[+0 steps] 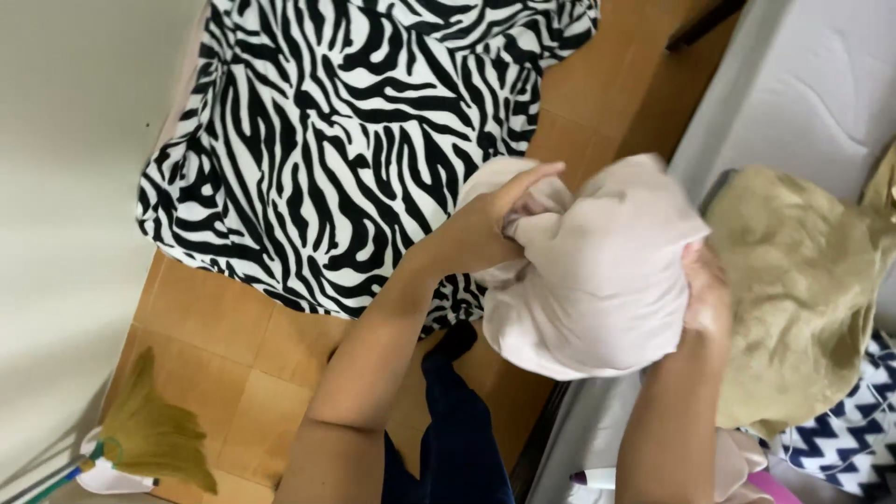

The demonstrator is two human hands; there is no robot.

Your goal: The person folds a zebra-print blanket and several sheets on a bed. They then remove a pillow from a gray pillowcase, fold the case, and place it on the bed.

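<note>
A pale pink cloth (597,280) is bunched up between both hands at the centre of the view. My left hand (495,219) grips its left side, thumb stretched up over a fold. My right hand (705,294) holds the right side from beneath, with the cloth draped over most of the fingers. Below the hands are the orange tiled floor (215,327) and the edge of a white mattress (803,84).
A zebra-striped fabric (345,131) is spread over the floor at upper left. A tan cloth (803,280) lies on the mattress at right, beside a chevron-patterned fabric (840,439). A broom (149,434) leans at the lower left by the white wall. A dark blue garment (457,420) hangs below my arms.
</note>
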